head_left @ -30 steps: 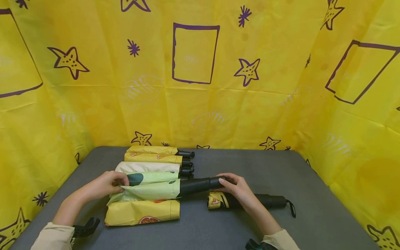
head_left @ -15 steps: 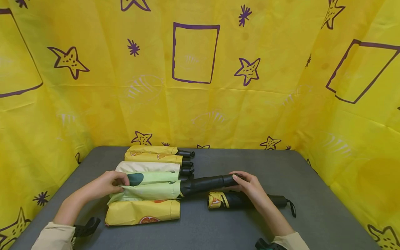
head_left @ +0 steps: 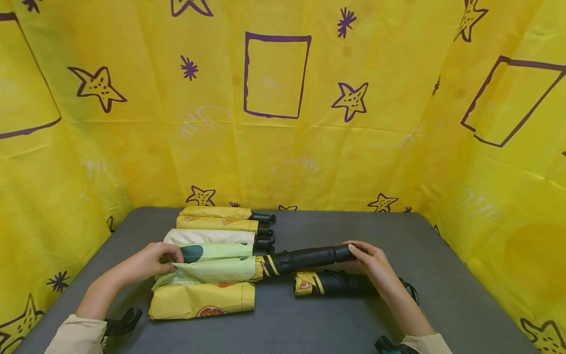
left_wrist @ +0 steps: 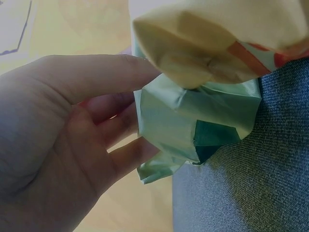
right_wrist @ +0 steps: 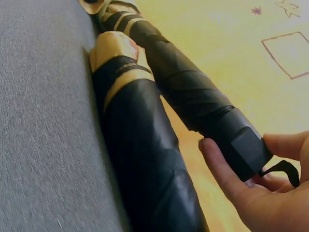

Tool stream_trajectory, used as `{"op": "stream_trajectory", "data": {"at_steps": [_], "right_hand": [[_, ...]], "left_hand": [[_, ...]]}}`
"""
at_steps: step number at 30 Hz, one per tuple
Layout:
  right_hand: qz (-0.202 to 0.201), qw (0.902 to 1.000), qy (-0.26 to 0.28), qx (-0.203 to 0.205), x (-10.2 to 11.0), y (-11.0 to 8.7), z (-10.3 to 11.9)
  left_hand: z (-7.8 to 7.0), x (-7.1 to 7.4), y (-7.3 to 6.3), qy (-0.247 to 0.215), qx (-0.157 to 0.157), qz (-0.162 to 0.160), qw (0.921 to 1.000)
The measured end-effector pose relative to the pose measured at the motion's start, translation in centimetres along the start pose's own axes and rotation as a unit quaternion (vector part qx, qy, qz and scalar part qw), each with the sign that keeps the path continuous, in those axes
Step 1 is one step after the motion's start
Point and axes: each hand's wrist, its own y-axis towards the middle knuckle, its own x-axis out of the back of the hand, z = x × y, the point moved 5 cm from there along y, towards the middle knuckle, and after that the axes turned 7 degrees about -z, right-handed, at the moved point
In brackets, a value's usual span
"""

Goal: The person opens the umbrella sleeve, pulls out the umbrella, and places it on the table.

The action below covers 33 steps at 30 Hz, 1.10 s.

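A black folding umbrella (head_left: 305, 259) with an orange-patterned end sticks partway out of a light green umbrella sleeve (head_left: 216, 270). My left hand (head_left: 152, 258) pinches the sleeve's left end; in the left wrist view its thumb and fingers are at the crumpled green cloth (left_wrist: 166, 116). My right hand (head_left: 376, 263) grips the umbrella's handle, raised and slightly tilted. The right wrist view shows the thumb and fingers around the black handle (right_wrist: 244, 147), a strap loop hanging beside it. A second black umbrella (head_left: 340, 283) lies on the table below my right hand.
A flat yellow sleeve (head_left: 199, 301) with orange slices lies just in front of the green one. Behind are several sleeved umbrellas in a row, among them a yellow one (head_left: 216, 224) and a cream one (head_left: 208, 236). Yellow patterned cloth (head_left: 283, 162) surrounds the grey table (head_left: 309, 329).
My right hand has moved right, drawing the umbrella further out of the green sleeve, so its yellow-striped part now shows. The left hand has stayed in place.
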Motion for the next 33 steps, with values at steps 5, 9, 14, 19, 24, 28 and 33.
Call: {"op": "stream_trajectory", "data": {"at_steps": [5,9,14,19,24,28,33], "right_hand": [[-0.007,1.0,-0.002,0.006,1.3,-0.2,0.1],[-0.01,0.9998,0.006,0.017,2.3,-0.2,0.1],[-0.011,0.9993,0.024,0.028,3.6,-0.3,0.0],[-0.012,0.9985,0.036,0.04,4.7,-0.3,0.0],[-0.016,0.9982,0.042,0.039,5.8,-0.4,-0.2],[-0.015,0.9981,0.05,0.034,6.5,-0.5,-0.5],[-0.013,0.9973,0.066,0.028,7.1,-0.6,-0.8]], "left_hand": [[0.1,-0.1,0.0,0.002,0.001,0.001,1.0],[0.1,-0.1,0.0,0.004,0.001,0.001,1.0],[0.1,-0.1,0.0,0.007,0.001,0.0,1.0],[0.0,0.1,0.0,0.007,0.004,-0.001,1.0],[0.1,0.0,0.0,0.007,0.007,0.0,0.9999],[0.1,0.0,0.1,0.009,0.006,-0.001,0.9999],[0.1,0.0,0.1,0.012,0.001,-0.004,0.9999]]}}
